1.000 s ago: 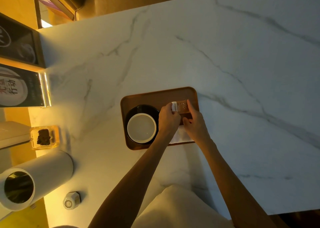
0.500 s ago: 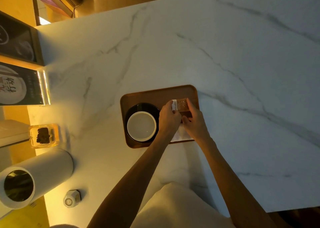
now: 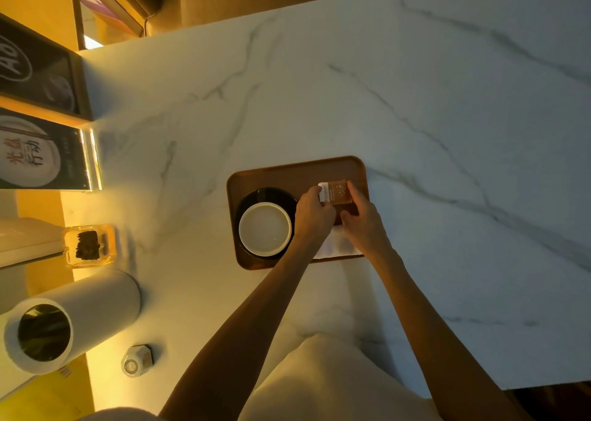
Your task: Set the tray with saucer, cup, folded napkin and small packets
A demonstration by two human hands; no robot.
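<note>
A brown wooden tray [image 3: 287, 172] lies on the white marble table [image 3: 415, 100]. On its left half a black saucer [image 3: 268, 194] carries a white cup [image 3: 264, 229]. A white folded napkin [image 3: 335, 248] lies on the tray's right half, mostly under my hands. Above the napkin a small brown packet [image 3: 336, 191] with a white end is pinched between both hands: my left hand [image 3: 312, 212] holds its left edge, my right hand [image 3: 361, 220] its right edge.
At the left stand a white cylinder container with a dark opening [image 3: 48, 328], a small clear box of dark bits [image 3: 89, 244], a small faceted object [image 3: 137, 360] and upright menu signs [image 3: 38, 151]. The table's near edge runs at bottom right.
Both hands stay on the packet at the same spot on the tray. Only the head view has shifted slightly.
</note>
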